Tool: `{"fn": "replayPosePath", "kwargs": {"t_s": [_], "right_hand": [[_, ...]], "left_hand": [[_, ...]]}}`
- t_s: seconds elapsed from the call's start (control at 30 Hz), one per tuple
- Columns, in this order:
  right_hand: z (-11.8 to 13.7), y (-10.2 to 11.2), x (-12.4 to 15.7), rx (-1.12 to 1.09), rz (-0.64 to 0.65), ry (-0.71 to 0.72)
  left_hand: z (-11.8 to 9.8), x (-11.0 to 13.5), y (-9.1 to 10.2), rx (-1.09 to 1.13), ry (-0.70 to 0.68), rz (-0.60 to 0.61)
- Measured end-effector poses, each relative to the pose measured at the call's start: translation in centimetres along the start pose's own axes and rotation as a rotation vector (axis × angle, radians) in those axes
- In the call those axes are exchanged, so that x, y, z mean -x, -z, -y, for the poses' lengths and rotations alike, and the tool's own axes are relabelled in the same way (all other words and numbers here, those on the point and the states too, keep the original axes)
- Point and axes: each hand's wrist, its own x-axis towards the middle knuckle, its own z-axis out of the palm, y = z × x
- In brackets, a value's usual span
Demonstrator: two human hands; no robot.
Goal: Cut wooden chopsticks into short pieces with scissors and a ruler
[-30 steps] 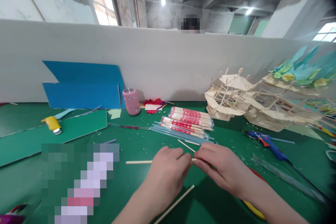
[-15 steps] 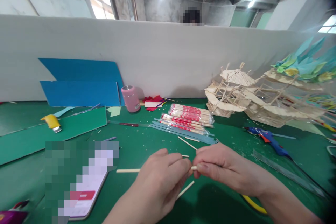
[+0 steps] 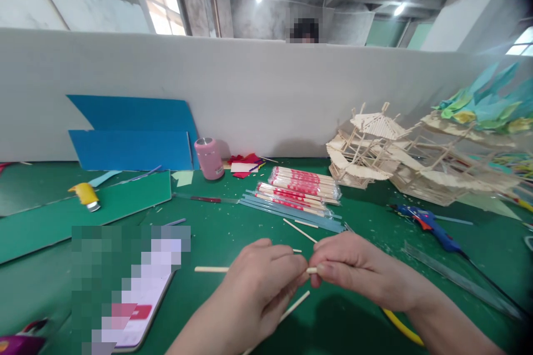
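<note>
Front and center, over the green surface (image 3: 220, 227), held crosswise: a pale wooden stick (image 3: 211, 269), seemingly one length, its middle hidden by the left hand (image 3: 264, 272). With left fingers curled around it, exact grip unclear; with thumb and fingertip of the right hand (image 3: 352, 263) pinching the short exposed end. To work it well, keep both grips close, level and firm, pressing evenly to avoid splintering, clear of the loose stick (image 3: 295, 306) lying nearer.

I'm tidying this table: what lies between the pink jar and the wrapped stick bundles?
In the head view, red scraps and a white piece lie between the pink jar and the wrapped bundles.
</note>
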Motion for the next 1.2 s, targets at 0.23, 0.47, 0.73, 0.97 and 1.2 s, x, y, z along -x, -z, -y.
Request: {"fn": "replayPosePath", "kwargs": {"t_s": [0.23, 0.47, 0.73, 0.97, 1.2], "right_hand": [[-0.9, -0.4, -0.2, -0.098, -0.012, -0.029], [-1.9, 0.4, 0.8, -0.245, -0.330, -0.049], [-1.0, -0.3, 0.8, -0.077, -0.413, -0.117], [-1.7, -1.6, 1.1, 0.042, -0.381, -0.176], [-5.1, -5.7, 2.9, 0.347, -0.338, -0.303]], "left_hand": [[0.2, -0.2, -0.1, 0.051, -0.010, -0.003], [0.5, 0.2, 1.4, 0.152, 0.090, -0.153], [0.7, -0.3, 0.7, 0.271, 0.137, -0.144], [0.8, -0.4, 0.1, 0.279, 0.182, -0.111], [1.2, -0.8, -0.8, 0.206, 0.215, -0.137]]}}
